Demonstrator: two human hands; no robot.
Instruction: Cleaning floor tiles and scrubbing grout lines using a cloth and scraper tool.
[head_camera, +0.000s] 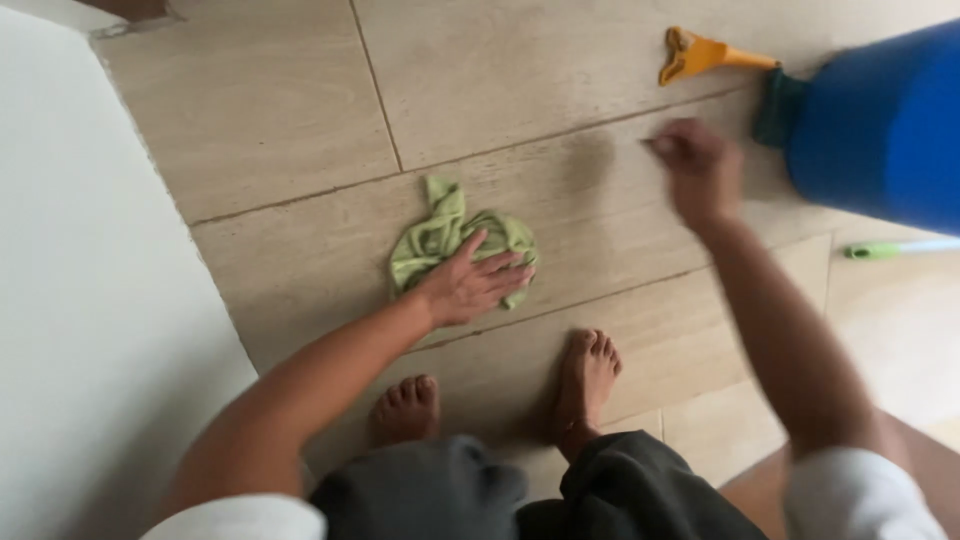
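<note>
Left hand (468, 283) flat on the green cloth (450, 240), fingers spread, pressing it to the tiled floor (280, 110) at centre. Right hand (700, 170) hovers blurred at two o'clock, curled loosely, holding nothing, near the blue bucket (880, 130). Bare feet (585, 375) at six.

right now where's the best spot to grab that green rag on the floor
Likely the bunched, raised folds at the far end of the green rag, pinched from above. The left hand lies flat on the near part, pressing it to the tile floor, so only the crumpled far end stands up enough to pinch.
</note>
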